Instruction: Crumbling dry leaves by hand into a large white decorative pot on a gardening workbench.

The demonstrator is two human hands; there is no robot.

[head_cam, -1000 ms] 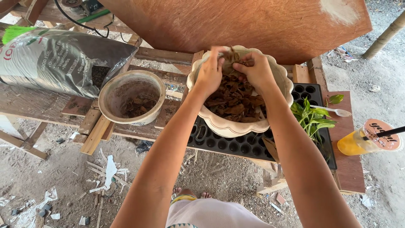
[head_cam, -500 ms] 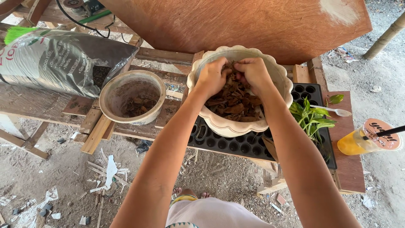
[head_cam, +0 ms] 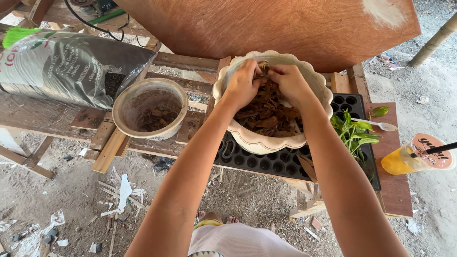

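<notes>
The white scalloped pot (head_cam: pixel 266 138) sits tilted on the black seed tray (head_cam: pixel 285 164) at the desk's (head_cam: pixel 395 190) near edge, mouth facing up and toward me, round, no clear long axis. Pressing hard, I judge, could tip it off. My left grip (head_cam: pixel 243 85) and right grip (head_cam: pixel 290 83) are clenched on bark chips (head_cam: pixel 266 116).

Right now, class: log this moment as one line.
left hand in bark chips | right hand in bark chips | scalloped cream pot on black seed tray
</notes>
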